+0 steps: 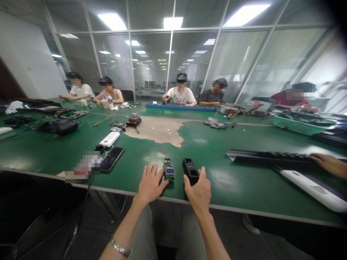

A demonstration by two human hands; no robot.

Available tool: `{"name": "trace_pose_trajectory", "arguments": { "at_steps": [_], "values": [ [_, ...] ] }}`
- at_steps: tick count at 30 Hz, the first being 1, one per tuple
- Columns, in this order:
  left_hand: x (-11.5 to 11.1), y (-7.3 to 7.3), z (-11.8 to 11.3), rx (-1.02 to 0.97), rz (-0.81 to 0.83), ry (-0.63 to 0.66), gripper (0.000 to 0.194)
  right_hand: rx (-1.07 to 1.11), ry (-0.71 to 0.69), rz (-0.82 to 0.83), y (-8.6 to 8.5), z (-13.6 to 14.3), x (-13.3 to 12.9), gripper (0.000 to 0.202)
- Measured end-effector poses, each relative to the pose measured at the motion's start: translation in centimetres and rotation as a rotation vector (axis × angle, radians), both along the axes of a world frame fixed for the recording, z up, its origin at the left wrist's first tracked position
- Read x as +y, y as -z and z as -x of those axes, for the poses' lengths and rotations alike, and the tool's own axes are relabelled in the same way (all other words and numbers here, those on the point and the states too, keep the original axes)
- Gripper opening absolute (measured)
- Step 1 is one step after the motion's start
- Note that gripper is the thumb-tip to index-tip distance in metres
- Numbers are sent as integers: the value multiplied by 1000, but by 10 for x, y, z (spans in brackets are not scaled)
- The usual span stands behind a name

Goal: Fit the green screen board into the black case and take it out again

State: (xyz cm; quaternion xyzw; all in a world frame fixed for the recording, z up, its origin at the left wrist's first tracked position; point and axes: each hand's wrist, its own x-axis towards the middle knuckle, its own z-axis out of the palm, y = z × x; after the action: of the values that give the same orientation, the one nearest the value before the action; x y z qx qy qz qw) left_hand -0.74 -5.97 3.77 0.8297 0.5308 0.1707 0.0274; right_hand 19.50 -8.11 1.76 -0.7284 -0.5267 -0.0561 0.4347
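Circuit board (169, 171) lies just left of the black case (190, 167), your left hand (150, 184) beside it, fingers apart, your right hand (200, 188) around the case, clamping unclear, so favour edges, pressing lightly!

Office-type room, shared electronics workbench in it, as we read it.
Office side: we've got a framed glass partition (151, 61) with horizontal blinds, what look like monitors (152, 84) in the room beyond, bright rectangular light panels (173, 23) up top, white wall (29, 57) at left. Workshop side: long green table (208, 139) with a ragged bare tan patch (159, 130), exposed circuit board (169, 172) and black plastic housing (191, 169) near our edge, green plastic basket (294, 124) piled with dark parts at right. We count five people (181, 94) seated along the far side.
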Motion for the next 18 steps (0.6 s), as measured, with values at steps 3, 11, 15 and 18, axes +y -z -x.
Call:
{"name": "trace_pose_trajectory", "arguments": {
  "at_steps": [3, 11, 15, 18],
  "values": [
    [0, 0, -1, 6, 0, -5, 56, 2, 3, 2, 1, -1, -1, 86],
    [0, 0, -2, 17, -1, -19, 56, 16, 6, -15, 1, 0, -2, 80],
    [0, 1, -2, 17, -10, -18, 55, 25, 7, 3, -1, -1, -3, 79],
    [-1, 1, -1, 13, -14, -10, 56, 96, -5, -1, -9, 2, -4, 81]
  ]
}}
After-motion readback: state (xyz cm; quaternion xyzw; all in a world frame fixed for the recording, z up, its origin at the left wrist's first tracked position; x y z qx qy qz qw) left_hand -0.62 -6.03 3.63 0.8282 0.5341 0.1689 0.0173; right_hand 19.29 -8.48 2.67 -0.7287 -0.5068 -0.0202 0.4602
